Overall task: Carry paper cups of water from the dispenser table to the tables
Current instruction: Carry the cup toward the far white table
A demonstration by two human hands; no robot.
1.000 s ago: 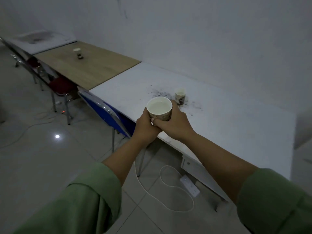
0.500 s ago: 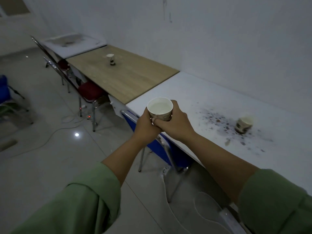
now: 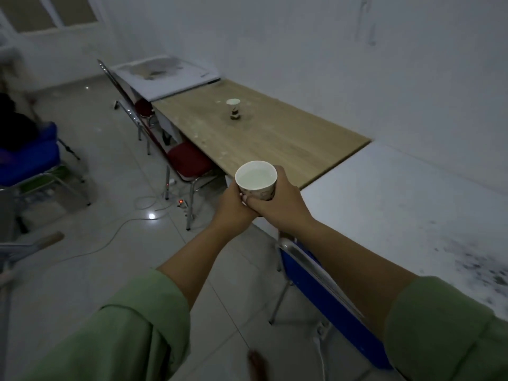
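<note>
A white paper cup (image 3: 257,179) filled with water is held upright at mid-frame, above the floor beside the tables. My left hand (image 3: 233,206) wraps it from the left and below, and my right hand (image 3: 277,204) grips it from the right. A second paper cup (image 3: 233,109) stands on the wooden table (image 3: 275,138) further ahead. A white table (image 3: 398,204) with dark specks lies to my right. Another white table (image 3: 165,75) stands at the far end.
A red-seated chair (image 3: 187,160) stands at the wooden table and a blue chair (image 3: 324,292) at the near white table. Cables and a power strip (image 3: 181,204) lie on the tiled floor. Blue chairs (image 3: 30,158) stand at the left.
The view has swung left and moved forward along the tables. The cup on the speckled white table has left the frame; the wooden table is nearer. Both hands keep the same hold.
</note>
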